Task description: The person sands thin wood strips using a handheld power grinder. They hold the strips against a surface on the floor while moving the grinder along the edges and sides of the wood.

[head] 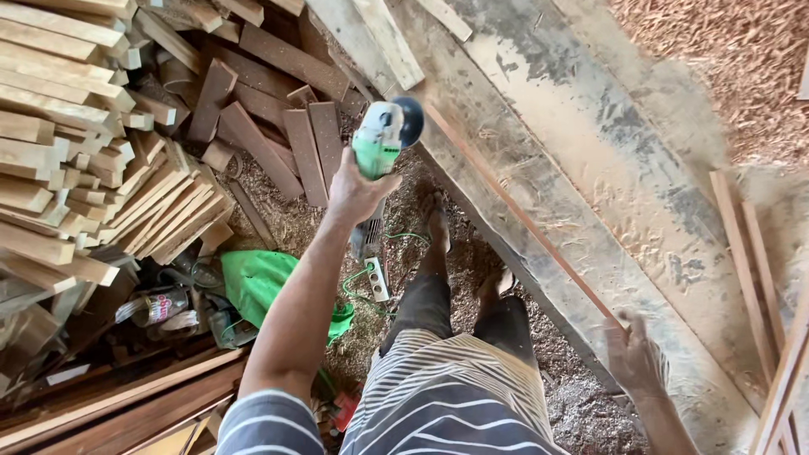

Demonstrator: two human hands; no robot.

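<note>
With the left hand (pixel 358 192) clenched round the green grinder (pixel 379 141) and the right hand (pixel 634 358) spread flat on the table (pixel 590 168), the disc could have skidded off the thin strip (pixel 514 211) toward bare feet (pixel 438 223).

Glossy green-and-white plastic grinder (pixel 381 139), rough dusty wooden plank (pixel 590 194), matt striped cloth shorts (pixel 447 396), loose wood shavings (pixel 404 253)

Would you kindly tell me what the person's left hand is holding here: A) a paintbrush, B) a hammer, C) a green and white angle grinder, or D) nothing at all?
C: the left hand is gripping a green and white angle grinder raised above the sawdust-covered floor, while the right hand rests on the long plank.
</note>
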